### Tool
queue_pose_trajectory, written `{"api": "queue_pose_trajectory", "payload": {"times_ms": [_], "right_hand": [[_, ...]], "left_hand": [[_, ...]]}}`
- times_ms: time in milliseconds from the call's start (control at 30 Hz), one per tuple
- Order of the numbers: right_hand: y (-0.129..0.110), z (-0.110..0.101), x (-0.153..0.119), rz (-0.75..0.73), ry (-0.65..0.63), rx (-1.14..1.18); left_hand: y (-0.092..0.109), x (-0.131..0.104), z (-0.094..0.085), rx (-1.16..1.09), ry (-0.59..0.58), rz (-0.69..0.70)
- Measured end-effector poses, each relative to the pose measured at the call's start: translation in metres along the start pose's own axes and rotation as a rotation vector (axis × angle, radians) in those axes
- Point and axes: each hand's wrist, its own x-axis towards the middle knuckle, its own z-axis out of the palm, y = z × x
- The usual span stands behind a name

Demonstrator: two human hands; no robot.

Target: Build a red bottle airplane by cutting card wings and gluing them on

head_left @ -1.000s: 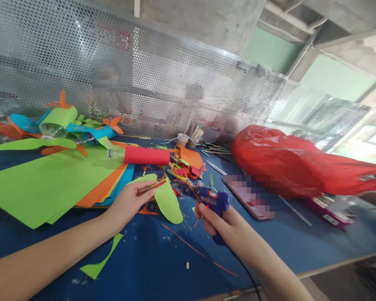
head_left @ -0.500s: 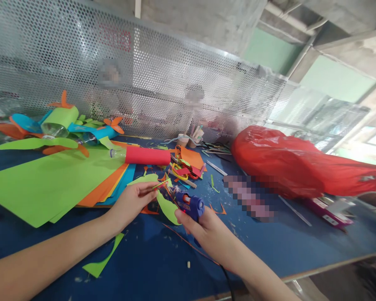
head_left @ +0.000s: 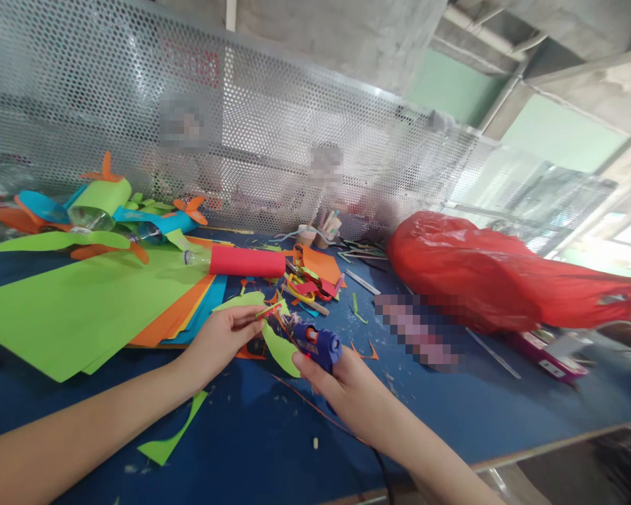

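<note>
My left hand (head_left: 224, 338) is holding its fingers almost together, thumb and fingertips pinching a thin, straight red strip (head_left: 271, 311) with a green edge; I can't tell whether they are also gripping the lime-green leaf-shaped piece (head_left: 281, 351) just below it, which is looking flat, smooth and round-ended. My right hand (head_left: 336, 382) is curling its fingers around a blue plastic glue gun (head_left: 323, 345), thumb lying along the side near a small red light. The gun's tip is pointing left at the strip, right beside it; pale stringy wisps are blurring the spot, so I can't tell if they are touching. A thin black cord (head_left: 383, 473) is trailing down from the gun. All this is sitting over the middle of a matte blue bench (head_left: 242, 449), scuffed with whitish flecks. Just beyond my left hand, a red-wrapped bottle (head_left: 248, 261) is lying on its side, smooth cylinder, clear neck facing left. Flat green sheets (head_left: 99, 308) are spreading out on the left, overlapping orange and blue ones. Yellow scissors handles (head_left: 299, 288) are poking out of crumpled-looking scraps. A curved green offcut (head_left: 174, 431) is lying nearer me, and a glossy, wrinkled red plastic bag (head_left: 467, 270) is bulging at right.
</note>
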Motion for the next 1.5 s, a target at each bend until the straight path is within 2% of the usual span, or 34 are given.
{"api": "queue_pose_trajectory", "payload": {"times_ms": [367, 700, 967, 1267, 1500], "right_hand": [[0.001, 0.000, -0.001, 0.011, -0.014, -0.017], [0.008, -0.006, 0.000, 0.080, 0.052, -0.133], [0.013, -0.010, 0.002, 0.081, 0.096, -0.184], [0.011, -0.009, 0.002, 0.063, 0.082, -0.166], [0.005, -0.002, -0.001, 0.012, 0.013, -0.102]], "left_hand": [[0.002, 0.000, 0.001, 0.020, 0.014, -0.011], [0.000, -0.001, 0.001, 0.015, 0.014, -0.005], [0.003, -0.002, 0.002, 0.039, 0.015, 0.008], [0.002, -0.001, 0.002, 0.006, 0.012, -0.003], [0.002, 0.000, 0.001, 0.001, 0.023, -0.017]]}}
